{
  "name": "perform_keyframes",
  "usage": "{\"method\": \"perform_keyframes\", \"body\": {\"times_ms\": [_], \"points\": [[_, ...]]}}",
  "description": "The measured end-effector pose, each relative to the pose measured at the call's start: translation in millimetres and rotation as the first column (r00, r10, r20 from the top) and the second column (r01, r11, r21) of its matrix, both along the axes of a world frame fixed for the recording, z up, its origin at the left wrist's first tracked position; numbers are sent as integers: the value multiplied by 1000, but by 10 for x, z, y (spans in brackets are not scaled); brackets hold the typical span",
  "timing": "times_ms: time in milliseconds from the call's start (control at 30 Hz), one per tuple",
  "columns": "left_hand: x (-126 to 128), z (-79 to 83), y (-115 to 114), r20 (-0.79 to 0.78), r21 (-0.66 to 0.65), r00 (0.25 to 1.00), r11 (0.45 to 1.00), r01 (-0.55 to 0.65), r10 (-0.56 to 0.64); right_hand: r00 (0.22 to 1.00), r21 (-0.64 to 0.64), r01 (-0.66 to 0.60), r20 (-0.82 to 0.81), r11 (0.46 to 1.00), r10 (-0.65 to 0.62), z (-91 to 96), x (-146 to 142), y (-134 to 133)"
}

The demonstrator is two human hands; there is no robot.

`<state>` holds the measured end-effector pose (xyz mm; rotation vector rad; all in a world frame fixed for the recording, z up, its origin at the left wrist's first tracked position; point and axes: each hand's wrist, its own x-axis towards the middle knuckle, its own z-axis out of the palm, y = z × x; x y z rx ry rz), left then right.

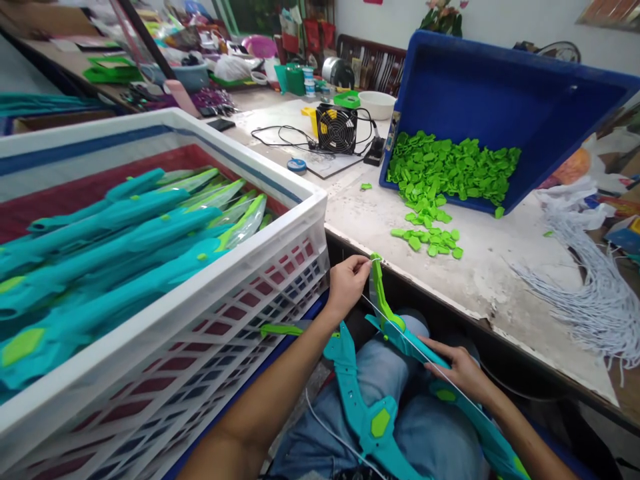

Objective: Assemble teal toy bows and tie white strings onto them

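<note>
My left hand (pixel 346 283) pinches the white string at the green tip (pixel 376 267) of a teal toy bow (pixel 400 333). The string (pixel 415 350) runs taut from that tip down along the bow. My right hand (pixel 457 370) is wrapped round the bow's teal middle, just above my lap. A second teal bow (pixel 357 393) with a green hexagon lies across my jeans. A loose white string trails below it.
A white crate (pixel 240 280) full of teal bows stands at my left. A tilted blue bin (pixel 500 87) spills small green plastic pieces (pixel 430 237) onto the worn table. A bundle of white strings (pixel 590 293) lies at right. A small black fan (pixel 336 128) and cables sit farther back.
</note>
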<state>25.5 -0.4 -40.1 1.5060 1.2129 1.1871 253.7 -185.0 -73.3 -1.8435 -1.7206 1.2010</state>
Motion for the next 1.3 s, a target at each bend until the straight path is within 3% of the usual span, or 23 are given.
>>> {"method": "perform_keyframes", "body": {"times_ms": [367,433,500,567,633,733,800,867,1000,1133,1233,1300], "points": [[45,-54,-32,47,45,998,999,28,-30,999,25,-9,32,1000,8,-20,-10,0],[49,-36,15,123,-19,991,998,59,-56,998,47,-15,60,999,12,-59,-15,-33],[28,-2,69,253,-134,959,977,166,-129,996,77,-29,88,997,22,-79,-21,-83],[-16,39,107,369,-243,906,920,309,-207,992,111,-55,117,992,42,-61,-24,-120],[-71,74,111,420,-304,877,875,376,-231,987,176,-72,152,982,45,4,-28,-90],[-138,104,58,436,-314,876,877,363,-207,985,392,-8,163,920,-61,183,-98,183],[-162,112,7,442,-300,874,885,357,-203,986,541,56,101,839,-131,330,-231,516],[-176,121,-33,447,-291,871,888,356,-202,993,613,83,15,786,-117,462,-423,898],[-214,136,-56,461,-291,864,885,363,-202,992,607,83,-122,790,-11,596,-767,1490],[-260,113,-66,466,-288,864,891,351,-190,990,598,72,-142,798,16,631,-885,1624],[-290,66,-82,418,-311,883,880,360,-213,998,657,-24,-30,753,58,665,-941,1563],[-311,33,-81,274,-289,931,902,320,-242,994,698,-106,57,708,93,665,-973,1552]]}}
